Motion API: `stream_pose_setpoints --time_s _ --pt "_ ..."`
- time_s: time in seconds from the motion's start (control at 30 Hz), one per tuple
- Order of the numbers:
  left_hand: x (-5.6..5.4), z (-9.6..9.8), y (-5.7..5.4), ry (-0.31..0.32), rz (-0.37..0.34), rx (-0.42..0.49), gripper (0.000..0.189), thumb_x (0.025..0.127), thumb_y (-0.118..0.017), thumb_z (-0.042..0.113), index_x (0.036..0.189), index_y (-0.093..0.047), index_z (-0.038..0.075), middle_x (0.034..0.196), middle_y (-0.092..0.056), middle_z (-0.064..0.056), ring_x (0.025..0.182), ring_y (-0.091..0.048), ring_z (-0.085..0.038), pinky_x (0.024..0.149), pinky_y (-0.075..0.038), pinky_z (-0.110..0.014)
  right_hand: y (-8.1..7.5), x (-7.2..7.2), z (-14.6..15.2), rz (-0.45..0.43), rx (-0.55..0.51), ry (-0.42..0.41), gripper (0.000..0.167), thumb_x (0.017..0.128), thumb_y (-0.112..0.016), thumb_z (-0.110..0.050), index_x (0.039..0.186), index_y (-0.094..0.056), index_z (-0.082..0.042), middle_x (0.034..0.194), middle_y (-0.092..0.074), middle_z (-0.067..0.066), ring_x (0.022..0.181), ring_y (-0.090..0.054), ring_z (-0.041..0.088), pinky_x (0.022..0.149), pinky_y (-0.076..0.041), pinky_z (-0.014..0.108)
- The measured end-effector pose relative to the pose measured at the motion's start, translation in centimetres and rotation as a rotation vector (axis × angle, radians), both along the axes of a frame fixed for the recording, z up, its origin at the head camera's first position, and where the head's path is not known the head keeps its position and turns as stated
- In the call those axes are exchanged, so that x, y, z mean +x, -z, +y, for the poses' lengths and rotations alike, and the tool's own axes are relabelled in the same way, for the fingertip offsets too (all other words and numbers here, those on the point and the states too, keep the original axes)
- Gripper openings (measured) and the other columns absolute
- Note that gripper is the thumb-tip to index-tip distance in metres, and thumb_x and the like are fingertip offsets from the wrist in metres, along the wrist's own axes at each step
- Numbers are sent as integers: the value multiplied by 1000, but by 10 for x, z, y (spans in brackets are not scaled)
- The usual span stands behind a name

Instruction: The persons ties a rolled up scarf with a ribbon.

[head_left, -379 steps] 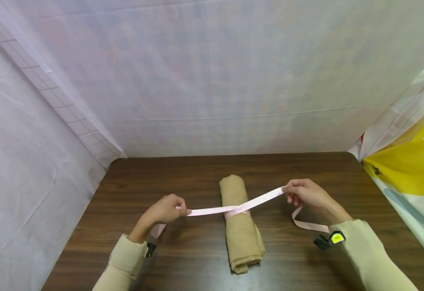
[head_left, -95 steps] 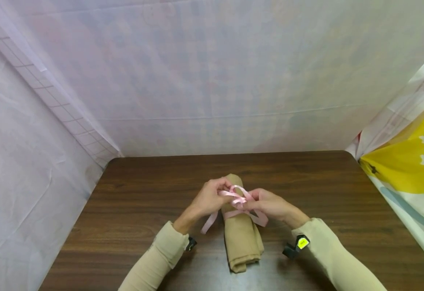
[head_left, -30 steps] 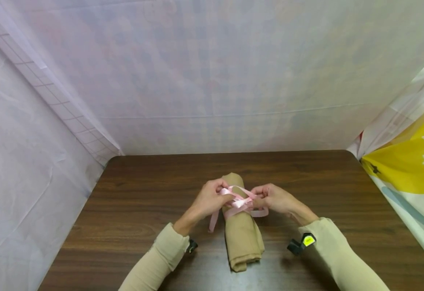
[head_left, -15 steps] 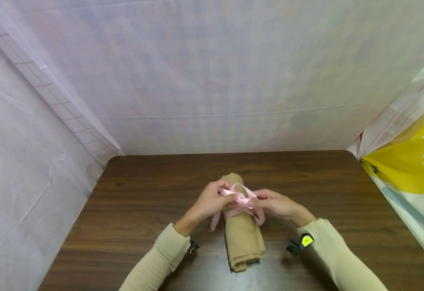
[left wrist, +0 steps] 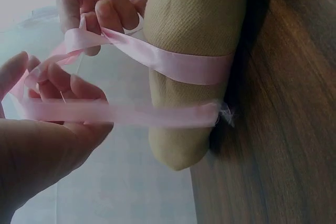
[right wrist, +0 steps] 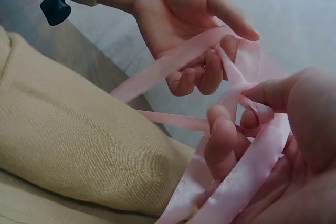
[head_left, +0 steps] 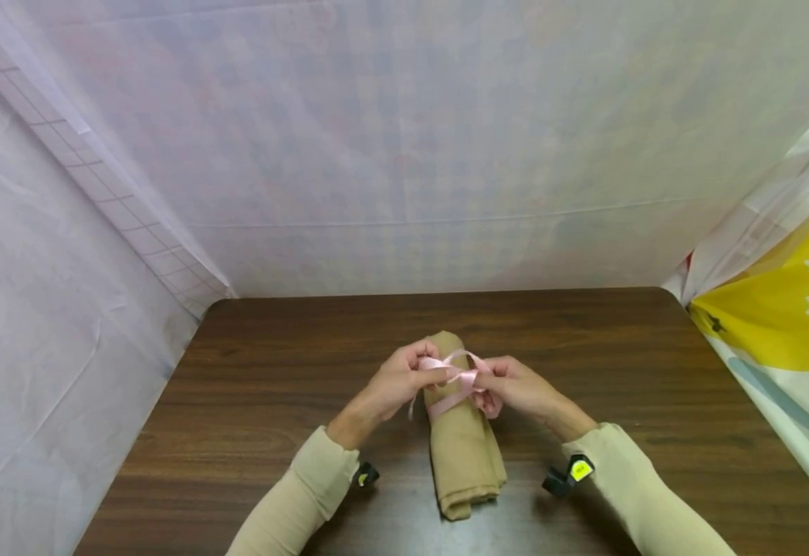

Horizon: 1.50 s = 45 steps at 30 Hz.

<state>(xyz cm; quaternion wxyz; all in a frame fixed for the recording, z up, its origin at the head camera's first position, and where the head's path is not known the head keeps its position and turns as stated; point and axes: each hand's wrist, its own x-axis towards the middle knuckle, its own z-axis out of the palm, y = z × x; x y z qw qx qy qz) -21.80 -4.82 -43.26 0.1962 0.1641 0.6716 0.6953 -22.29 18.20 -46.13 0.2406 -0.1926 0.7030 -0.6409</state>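
Note:
A tan cloth roll [head_left: 467, 463] lies lengthwise on the table with a pink satin ribbon [head_left: 450, 401] wrapped around its upper half. Just above the wrap, my left hand [head_left: 392, 384] pinches a loop of ribbon between thumb and fingers. Close on its right, my right hand [head_left: 524, 391] pinches another part of the ribbon. In the right wrist view, ribbon [right wrist: 247, 182] also runs across my right palm and between its fingers. One loose tail with a frayed end hangs past my left hand [left wrist: 58, 140] in the left wrist view. Fingers partly hide the crossing of the loops.
The dark wood-grain table [head_left: 272, 347] extends around the roll on all sides. White sheeting [head_left: 404, 154] hangs behind its far edge and at the left. A yellow patterned cloth [head_left: 786, 316] hangs at the right. Each cuff carries a small black wrist camera [head_left: 365, 475].
Earlier the hands stood far apart, stretching the crossed ribbon. Now they are together over the roll with loops between them. Within the last half second, the ribbon hanging at the right has gathered under the right hand.

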Motion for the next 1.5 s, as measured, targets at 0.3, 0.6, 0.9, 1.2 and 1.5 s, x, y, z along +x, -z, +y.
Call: stream_pose_setpoints --time_s 0.3,0.6,0.9,1.2,1.5 --pt "0 -8 0 -18 66 -28 14 92 -67 11 97 -54 9 71 -57 4 58 -51 -10 57 -41 -25 -4 -2 2 39 61 77 22 91 -66 -6 107 -57 6 78 -70 8 63 -62 12 54 -51 27" --pt "-1 -20 1 -163 92 144 20 85 -67 -6 88 -54 9 73 -57 6 72 -51 -8 69 -42 -22 -14 -3 17 137 288 62 19 85 -73 -9 98 -68 4 73 -67 5 66 -59 13 59 -48 26" --pt "-2 -40 1 -244 219 65 12 86 -67 -6 87 -61 4 73 -58 2 66 -54 -10 63 -48 -21 -11 -5 30 76 247 77 10 87 -68 -10 88 -66 0 79 -62 -1 76 -55 16 67 -46 30" --pt "2 -60 4 -239 504 -407 5 91 -68 6 93 -73 5 75 -60 -2 63 -48 -10 57 -40 -22 -4 -7 41 -89 -174 86 13 93 -54 3 95 -59 -9 89 -65 -2 84 -65 11 78 -55 30" --pt "7 -61 5 -55 611 -631 18 87 -77 25 98 -79 11 72 -52 0 63 -42 -9 55 -36 -23 -8 -8 46 -165 -519 103 26 97 -37 10 101 -57 -7 88 -63 2 85 -66 14 82 -56 33"
